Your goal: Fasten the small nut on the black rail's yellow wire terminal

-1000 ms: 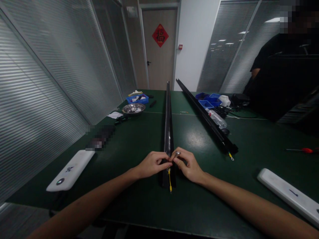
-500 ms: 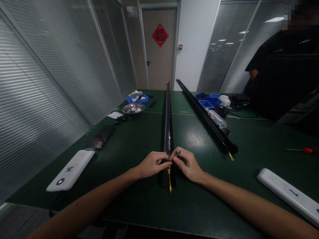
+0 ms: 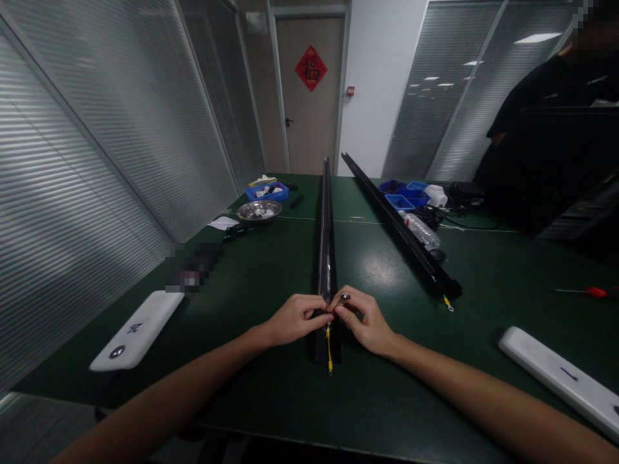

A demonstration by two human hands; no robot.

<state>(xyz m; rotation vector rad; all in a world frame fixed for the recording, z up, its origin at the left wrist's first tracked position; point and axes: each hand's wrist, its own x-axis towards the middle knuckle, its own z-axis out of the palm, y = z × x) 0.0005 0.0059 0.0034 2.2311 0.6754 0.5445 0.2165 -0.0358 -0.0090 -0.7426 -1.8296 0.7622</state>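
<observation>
Over the near end of a long black channel-shaped bar (image 3: 327, 238), my left hand (image 3: 296, 319) and my right hand (image 3: 365, 319) meet fingertip to fingertip. A small shiny metal piece with a rounded end (image 3: 344, 298) pokes out above the right thumb, held in the closed right fingers. My left thumb and forefinger are pinched together; whatever sits between them is hidden. Just below the fingertips, a short yellow wire (image 3: 329, 351) with a metal terminal lies along the end of the bar.
A second black bar (image 3: 401, 225) lies slantwise to the right, beside a clear plastic bottle (image 3: 422, 231) and blue bins (image 3: 399, 202). On the left are a metal bowl (image 3: 260, 211), a blue tray (image 3: 267, 191) and a white case (image 3: 138, 332). Another white case (image 3: 561, 380) and a red-handled screwdriver (image 3: 594, 292) lie right.
My hands and the bar show no visible movement. At the far right, the person in dark clothing has shifted a little to the right.
</observation>
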